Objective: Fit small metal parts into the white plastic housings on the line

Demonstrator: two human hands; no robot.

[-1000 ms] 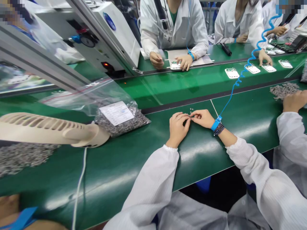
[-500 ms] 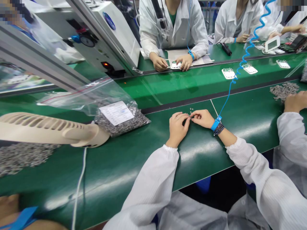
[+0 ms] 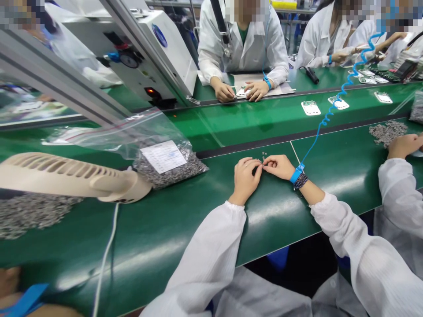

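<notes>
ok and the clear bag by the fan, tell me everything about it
The clear resealable plastic bag lies on the green conveyor belt. Its lower end is packed with small grey metal parts, with a white printed label on the front; the slack upper part shows a red seal line. The cream plastic fan appears to touch its corner.

You are working under bright, even overhead light, with pale glare streaking along the green bench [image 3: 185, 237] and shadows staying faint. Your wide lens is bowing the metal frame [image 3: 56, 77] toward the left edge, and fine detail is going soft there.
</notes>
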